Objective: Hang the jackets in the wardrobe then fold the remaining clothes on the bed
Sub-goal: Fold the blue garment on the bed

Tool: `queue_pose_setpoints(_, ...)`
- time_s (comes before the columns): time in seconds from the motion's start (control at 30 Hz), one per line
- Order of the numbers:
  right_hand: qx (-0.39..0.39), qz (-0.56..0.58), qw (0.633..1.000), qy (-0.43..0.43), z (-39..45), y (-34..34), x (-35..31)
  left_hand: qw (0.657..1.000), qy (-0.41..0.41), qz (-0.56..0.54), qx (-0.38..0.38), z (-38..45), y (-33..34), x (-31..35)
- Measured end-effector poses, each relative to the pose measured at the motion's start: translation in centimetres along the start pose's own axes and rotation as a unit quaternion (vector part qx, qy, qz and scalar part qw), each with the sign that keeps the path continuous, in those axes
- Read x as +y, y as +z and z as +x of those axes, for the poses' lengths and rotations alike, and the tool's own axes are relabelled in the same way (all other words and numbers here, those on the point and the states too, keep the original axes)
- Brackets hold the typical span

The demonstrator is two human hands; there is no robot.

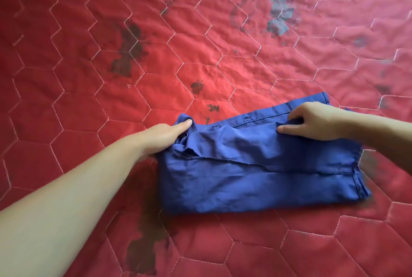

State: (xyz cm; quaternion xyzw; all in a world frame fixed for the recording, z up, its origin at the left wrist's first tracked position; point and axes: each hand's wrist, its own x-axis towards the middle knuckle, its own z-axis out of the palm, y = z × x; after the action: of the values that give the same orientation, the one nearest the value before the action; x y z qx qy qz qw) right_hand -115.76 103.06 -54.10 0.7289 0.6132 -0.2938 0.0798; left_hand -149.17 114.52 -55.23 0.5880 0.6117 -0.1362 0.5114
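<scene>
from the head view, looking down: the blue garment (pixel 256 165) lies on the red quilted bedcover (pixel 89 53), below and right of the middle of what i see, folded into a rough rectangle with seams and a stitched hem showing on top. my left hand (pixel 166 135) is at its left far corner, thumb laid along the top of a bunched bit of cloth and the other fingers tucked under the fabric, so it grips that corner. my right hand (pixel 312 120) sits on the far right edge, thumb stretched out flat on the cloth, the fingers curled over a ridge of fabric and pinching it. both forearms are bare and reach in from the lower left and the right side. the bedcover has white hexagon stitching and dark stains (pixel 127 53) scattered across it, some grey-blue patches far right, one large dark patch near the bottom beside my left forearm.
</scene>
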Motion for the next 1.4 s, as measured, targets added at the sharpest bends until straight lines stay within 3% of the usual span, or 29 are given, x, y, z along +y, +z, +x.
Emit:
queue_pose_setpoints(0.1,0.072,0.014,0.997,-0.02,0.9,-0.2,-1.1,0.984,0.137,-0.078,0.084,-0.8,0.8,-0.1)
queue_pose_setpoints(0.17,0.075,0.06,0.995,-0.023,1.1,0.1,-1.7,0.969,0.215,-0.104,0.06,-2.1,1.3,-0.5)
queue_pose_setpoints(0.23,0.028,0.067,0.997,-0.032,0.9,0.4,-2.2,0.965,0.261,-0.029,0.017,-2.9,1.8,-1.2)
queue_pose_setpoints(0.3,-0.005,-0.005,0.997,-0.074,0.6,0.2,-2.4,0.952,0.29,0.081,0.052,-2.9,2.1,-2.1)
queue_pose_setpoints(0.4,-0.005,0.025,0.997,-0.068,0.7,-0.7,-2.3,0.971,0.233,0.042,0.038,-2.3,1.7,-2.6)
queue_pose_setpoints(0.47,0.043,0.032,0.997,-0.06,0.9,-0.8,-2.7,0.98,0.17,0.086,0.052,-1.9,1.5,-2.6)
queue_pose_setpoints(0.57,0.199,0.005,0.979,-0.039,0.5,0.1,-1.9,0.956,0.113,0.226,0.149,-1.7,2.0,-2.4)
queue_pose_setpoints(0.6,0.217,0.014,0.976,-0.025,0.0,0.2,-1.1,0.946,0.108,0.243,0.186,-1.8,2.3,-2.5)
queue_pose_setpoints(0.67,0.176,-0.014,0.984,0.014,-1.3,0.3,1.0,0.935,0.107,0.243,0.235,-1.6,2.5,-2.7)
queue_pose_setpoints(0.8,0.132,-0.209,0.969,-0.009,-2.0,1.4,2.9,0.938,0.138,0.176,0.264,-0.7,2.6,-3.1)
queue_pose_setpoints(0.87,0.165,-0.184,0.969,-0.024,-1.4,1.9,1.9,0.937,0.165,0.147,0.27,-0.3,2.6,-3.1)
queue_pose_setpoints(1.0,0.244,-0.112,0.959,0.093,-1.0,1.8,0.0,0.91,0.214,0.032,0.353,0.0,2.0,-2.4)
queue_pose_setpoints(1.1,0.287,-0.11,0.951,-0.022,-3.0,3.8,-4.5,0.881,0.186,-0.052,0.431,-1.4,2.6,-2.2)
queue_pose_setpoints(1.2,0.225,-0.082,0.967,-0.084,-5.1,7.3,-8.4,0.905,0.118,-0.099,0.396,-4.1,5.6,-3.0)
queue_pose_setpoints(1.27,0.157,-0.09,0.982,-0.047,-5.4,8.9,-8.2,0.921,0.072,-0.113,0.365,-5.5,7.1,-4.1)
queue_pose_setpoints(1.4,0.136,-0.119,0.983,-0.006,-4.5,9.6,-6.6,0.939,0.019,-0.14,0.313,-6.2,6.8,-5.4)
